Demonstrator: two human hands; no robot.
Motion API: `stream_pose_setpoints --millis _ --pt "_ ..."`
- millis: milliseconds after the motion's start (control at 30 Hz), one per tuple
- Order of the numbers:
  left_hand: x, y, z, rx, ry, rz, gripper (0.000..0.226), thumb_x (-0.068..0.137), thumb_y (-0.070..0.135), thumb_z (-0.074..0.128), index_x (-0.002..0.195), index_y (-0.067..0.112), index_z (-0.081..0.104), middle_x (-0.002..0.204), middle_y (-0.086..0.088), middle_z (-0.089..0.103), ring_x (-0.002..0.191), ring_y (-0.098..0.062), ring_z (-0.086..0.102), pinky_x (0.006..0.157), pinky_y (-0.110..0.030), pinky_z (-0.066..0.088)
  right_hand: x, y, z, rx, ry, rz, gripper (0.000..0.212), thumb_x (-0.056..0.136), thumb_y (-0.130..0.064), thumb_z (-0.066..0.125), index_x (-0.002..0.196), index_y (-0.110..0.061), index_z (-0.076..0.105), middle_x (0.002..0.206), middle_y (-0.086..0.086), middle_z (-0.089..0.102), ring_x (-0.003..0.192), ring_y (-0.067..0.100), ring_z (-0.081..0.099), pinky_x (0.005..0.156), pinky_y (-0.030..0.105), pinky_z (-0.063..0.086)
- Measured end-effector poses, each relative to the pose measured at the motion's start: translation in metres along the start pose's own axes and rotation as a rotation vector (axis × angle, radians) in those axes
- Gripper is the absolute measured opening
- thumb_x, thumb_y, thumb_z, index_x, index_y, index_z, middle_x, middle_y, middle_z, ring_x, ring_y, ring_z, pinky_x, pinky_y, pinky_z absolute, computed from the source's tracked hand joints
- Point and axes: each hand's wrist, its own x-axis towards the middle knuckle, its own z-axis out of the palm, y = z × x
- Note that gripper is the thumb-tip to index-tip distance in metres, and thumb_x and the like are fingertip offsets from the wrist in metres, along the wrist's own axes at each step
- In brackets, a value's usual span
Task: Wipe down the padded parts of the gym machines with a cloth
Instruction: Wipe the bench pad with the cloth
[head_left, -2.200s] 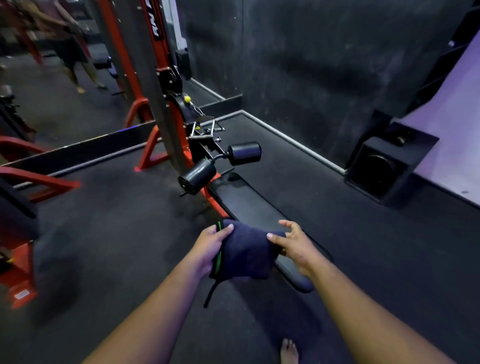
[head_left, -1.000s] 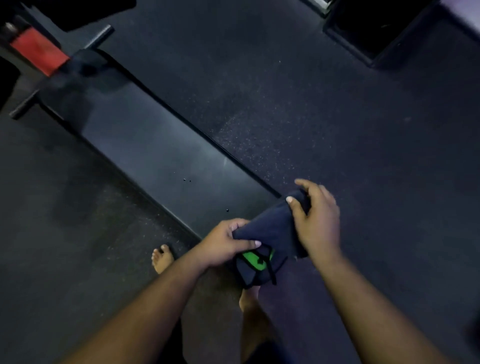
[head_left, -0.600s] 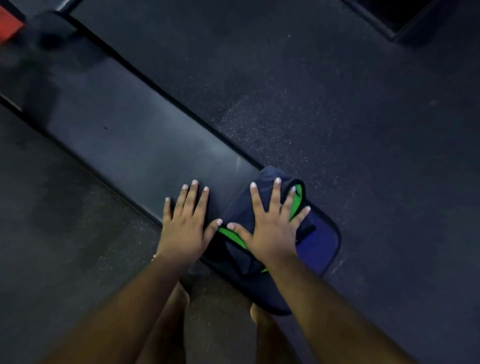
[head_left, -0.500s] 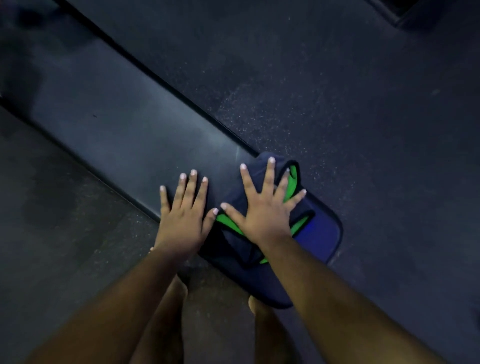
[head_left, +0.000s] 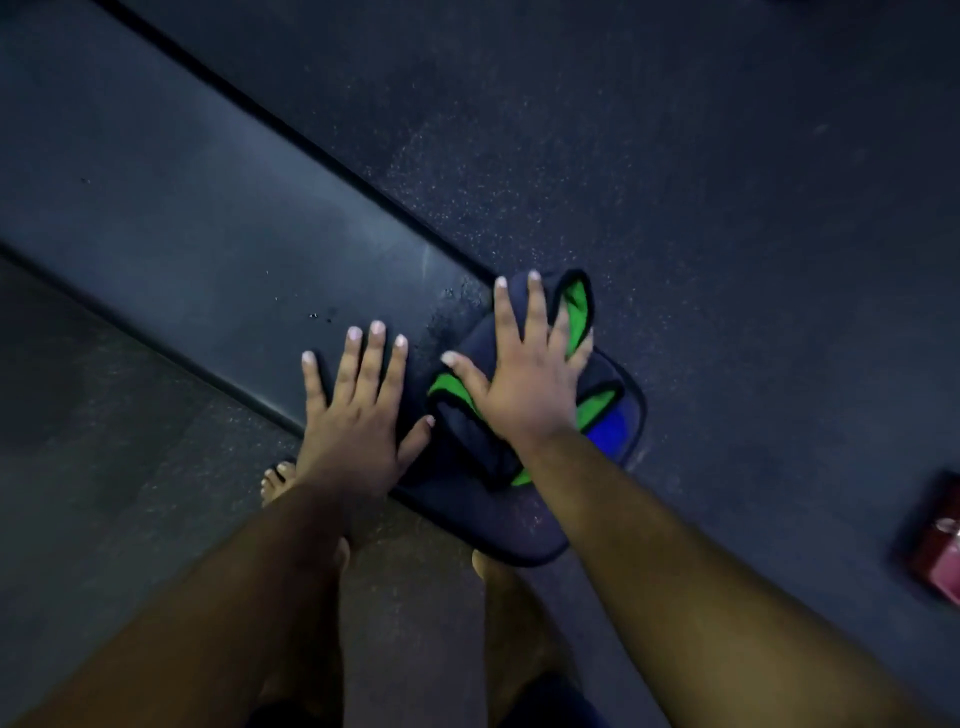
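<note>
No legible txt, labels, brands or nos. anywhere; red object (head_left: 935, 545) at right too blurred.

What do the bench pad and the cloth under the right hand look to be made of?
Bench pad: smooth, semi-matte black vinyl or leatherette, judging by its soft sheen and beaded droplets. Cloth: soft, folded navy fabric with a green inner face and stitched edge, likely microfibre. The right hand presses it flat.

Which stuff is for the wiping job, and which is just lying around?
For the job:
- folded dark blue and green cloth, pressed flat by the right hand
- long black padded bench, with the left hand resting flat on it

Just lying about:
- blurry red object on the dark speckled floor
</note>
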Motion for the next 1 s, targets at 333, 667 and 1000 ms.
stream_pose_setpoints --millis 333,667,1000 --pt "0.002 0.001 -0.004 -0.034 -0.054 -0.022 0.089 0.095 0.068 0.022 0.163 0.015 -0.001 0.17 -0.009 -0.011 0.157 -0.027 -0.014 0.121 -0.068 -0.002 -0.049 0.054 0.005 0.118 -0.017 0.143 0.071 0.103 -0.061 0.029 0.161 -0.031 0.001 0.17 -0.004 -0.013 0.154 0.041 0.005 0.117 0.072 0.012" --pt "0.004 0.002 -0.004 -0.031 -0.098 -0.067 0.091 0.093 0.072 0.019 0.161 0.02 -0.013 0.168 -0.004 -0.023 0.154 -0.023 -0.024 0.121 -0.065 -0.01 -0.081 0.096 0.002 -0.084 -0.147 0.008 0.081 0.094 -0.078 0.011 0.158 -0.037 -0.017 0.168 -0.005 -0.022 0.156 0.036 -0.004 0.106 0.085 0.008" --pt "0.008 0.001 -0.006 -0.079 -0.151 -0.099 0.091 0.088 0.074 0.013 0.153 0.029 -0.033 0.16 0.003 -0.04 0.148 -0.019 -0.037 0.117 -0.062 -0.023 0.04 0.01 -0.015 -0.163 -0.066 -0.45 0.082 0.1 -0.067 0.029 0.163 -0.022 0.0 0.17 -0.002 -0.011 0.154 0.042 0.001 0.115 0.076 0.01"
